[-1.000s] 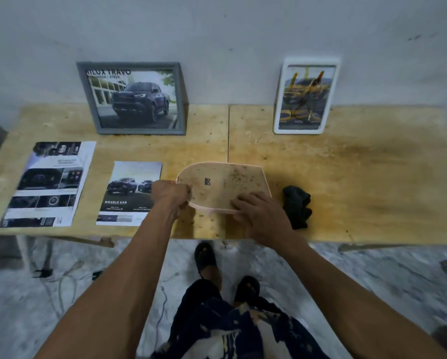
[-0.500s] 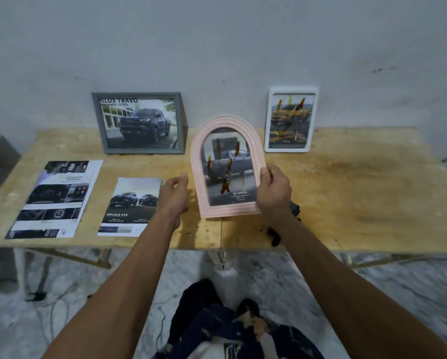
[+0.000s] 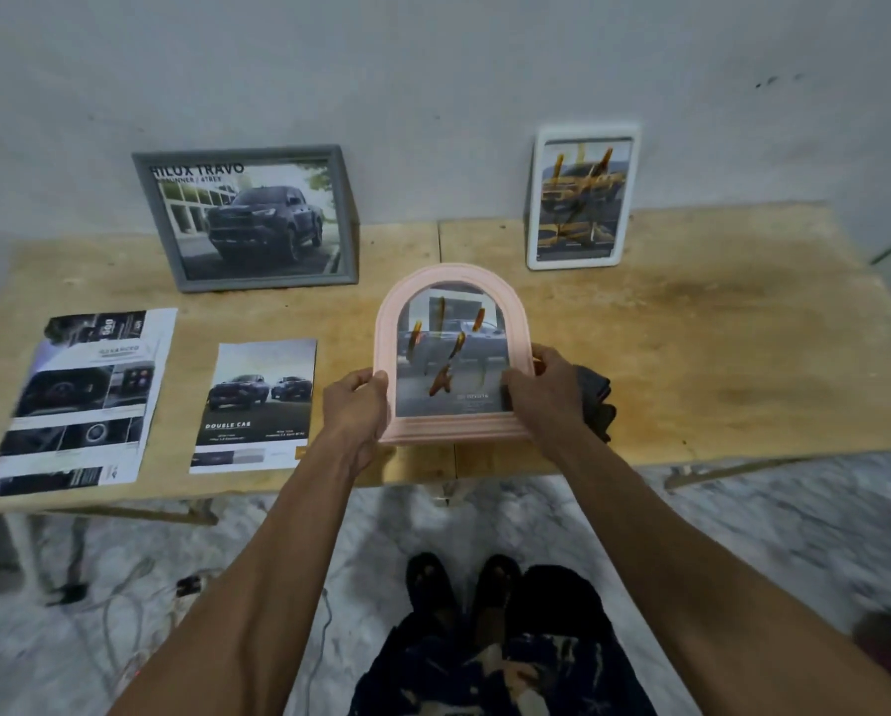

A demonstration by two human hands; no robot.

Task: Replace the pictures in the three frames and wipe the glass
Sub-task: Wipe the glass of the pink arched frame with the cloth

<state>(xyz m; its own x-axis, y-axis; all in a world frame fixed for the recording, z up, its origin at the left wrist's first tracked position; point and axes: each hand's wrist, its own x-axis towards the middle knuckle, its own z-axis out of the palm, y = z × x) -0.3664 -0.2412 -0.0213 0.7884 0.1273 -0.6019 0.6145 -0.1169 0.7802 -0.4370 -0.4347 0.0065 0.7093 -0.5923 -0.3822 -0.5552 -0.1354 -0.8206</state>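
I hold a pink arched frame (image 3: pixel 451 428) face up and tilted over the table's front edge; its glass shows a car picture with orange smears. My left hand (image 3: pixel 356 408) grips its lower left side, my right hand (image 3: pixel 544 390) its lower right side. A grey frame (image 3: pixel 247 219) with a dark truck picture leans on the wall at the back left. A white frame (image 3: pixel 581 198) with smeared glass leans at the back right. A dark cloth (image 3: pixel 596 400) lies behind my right hand, partly hidden.
Two loose printed car pictures lie on the wooden table (image 3: pixel 717 343): a small one (image 3: pixel 257 405) left of the pink frame and a larger sheet (image 3: pixel 79 400) at the far left. Cables (image 3: pixel 123 607) lie on the marble floor under the table.
The pink frame lay face down on the table a second ago. Both hands lifted it and turned it over, so its glass side now faces me.
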